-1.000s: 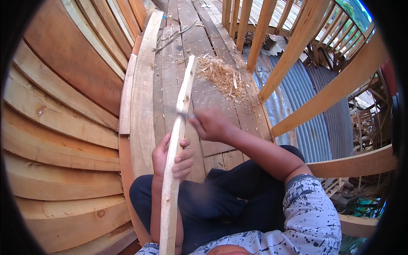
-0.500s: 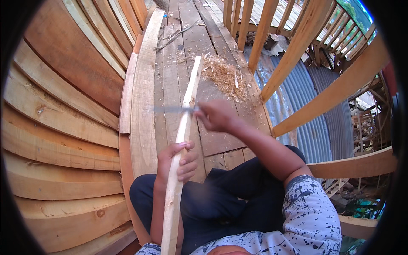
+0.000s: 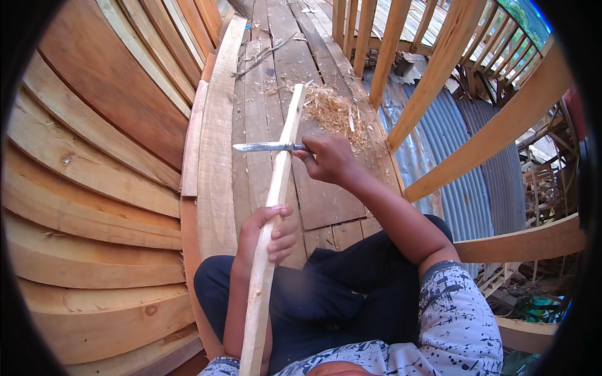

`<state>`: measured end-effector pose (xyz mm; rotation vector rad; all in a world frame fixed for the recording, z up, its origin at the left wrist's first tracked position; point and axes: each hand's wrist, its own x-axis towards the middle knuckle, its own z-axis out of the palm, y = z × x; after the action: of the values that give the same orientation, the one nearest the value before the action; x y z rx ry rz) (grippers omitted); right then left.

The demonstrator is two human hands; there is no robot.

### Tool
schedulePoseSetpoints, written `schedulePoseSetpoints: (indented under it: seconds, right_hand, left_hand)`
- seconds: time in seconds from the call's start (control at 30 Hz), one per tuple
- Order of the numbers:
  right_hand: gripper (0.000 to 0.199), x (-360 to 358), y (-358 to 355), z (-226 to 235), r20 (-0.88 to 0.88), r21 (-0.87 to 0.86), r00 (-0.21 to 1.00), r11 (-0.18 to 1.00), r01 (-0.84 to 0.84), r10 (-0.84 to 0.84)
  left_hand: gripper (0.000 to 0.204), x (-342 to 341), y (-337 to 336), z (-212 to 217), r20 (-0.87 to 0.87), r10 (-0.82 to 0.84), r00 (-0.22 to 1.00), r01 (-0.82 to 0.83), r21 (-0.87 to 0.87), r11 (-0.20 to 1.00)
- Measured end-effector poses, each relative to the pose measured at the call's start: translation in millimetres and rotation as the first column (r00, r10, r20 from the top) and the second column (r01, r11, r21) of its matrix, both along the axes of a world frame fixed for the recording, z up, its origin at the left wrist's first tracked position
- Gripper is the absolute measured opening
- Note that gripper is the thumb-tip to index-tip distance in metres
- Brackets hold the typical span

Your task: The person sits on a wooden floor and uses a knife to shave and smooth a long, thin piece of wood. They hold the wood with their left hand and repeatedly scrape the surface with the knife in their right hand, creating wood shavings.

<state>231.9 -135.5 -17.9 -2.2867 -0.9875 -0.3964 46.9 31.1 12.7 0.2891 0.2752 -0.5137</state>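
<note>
A long, pale, peeled wooden stick (image 3: pixel 268 250) slants up from my lap, its far end beyond my hands over the deck. Around its middle my left hand (image 3: pixel 269 235) is closed, thumb on top and fingers wrapped round the right side. My right hand (image 3: pixel 328 159) grips the handle of a knife (image 3: pixel 260 147), farther up the stick. The steel blade points left and lies across the stick, its tip sticking out past the left side. Most of the handle is hidden inside my right fist.
Curly wood shavings (image 3: pixel 335 113) lie piled on the plank floor (image 3: pixel 326 200) beside the stick's far end. Boards (image 3: pixel 94 219) form a wall on the left. A wooden railing (image 3: pixel 433 75) runs along the right, with corrugated metal roofing (image 3: pixel 451 150) below. Thin twigs (image 3: pixel 266 53) lie farther off.
The knife, blurred by motion before, now shows sharply and sits slightly farther up the stick. My right hand has shifted a little away from me and to the right; my left hand keeps its grip.
</note>
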Motion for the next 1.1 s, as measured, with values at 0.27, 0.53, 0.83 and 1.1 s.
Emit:
schedulePoseSetpoints:
  seconds: [0.27,0.53,0.83,1.1]
  right_hand:
    - [0.032,9,-11,10,-0.098,-0.034,0.993,0.998,0.061,-0.064]
    - [0.035,15,-13,13,-0.273,-0.058,0.924,0.963,0.263,-0.268]
    - [0.036,17,-18,-4,-0.203,-0.029,0.974,0.995,0.098,-0.102]
    - [0.038,28,-13,-18,-0.270,0.001,0.956,0.992,0.124,-0.119]
  left_hand:
    - [0.018,-3,-7,7,-0.010,-0.015,1.000,0.016,0.139,0.990]
    - [0.018,-7,-5,-1,-0.002,-0.025,1.000,0.025,0.056,0.998]
    - [0.017,-5,-5,-2,-0.002,-0.037,0.999,0.037,-0.010,0.999]
    - [0.017,-2,-1,-4,-0.025,-0.029,0.999,0.030,0.016,0.999]
